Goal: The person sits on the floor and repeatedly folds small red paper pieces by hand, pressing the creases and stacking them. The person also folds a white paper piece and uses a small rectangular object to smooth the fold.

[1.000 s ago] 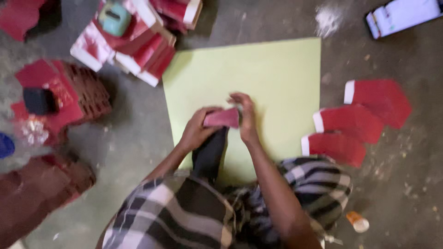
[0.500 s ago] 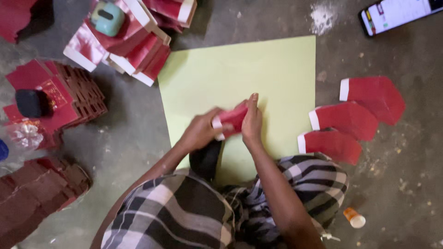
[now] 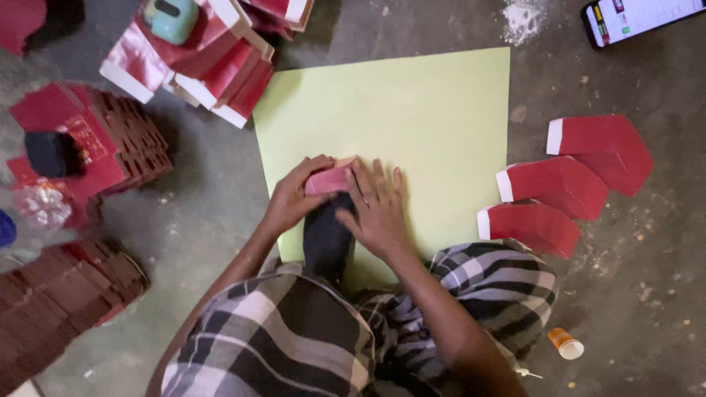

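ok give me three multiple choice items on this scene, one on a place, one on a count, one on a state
1. Where does the small red folded paper piece lie?
A. on the pale green paper sheet
B. on the phone
C. on the orange cap

2. How many red flat cut-outs with white ends lie right of the sheet?
A. one
B. three
C. five

3. How is the right hand?
A. clenched in a fist
B. raised in the air
C. flat, fingers spread, pressing the piece

Key: 1 A, the piece sits on the green sheet under both hands; 2 B, three lie in a staggered row; 3 C, its palm is down while the left hand grips the piece's left end.
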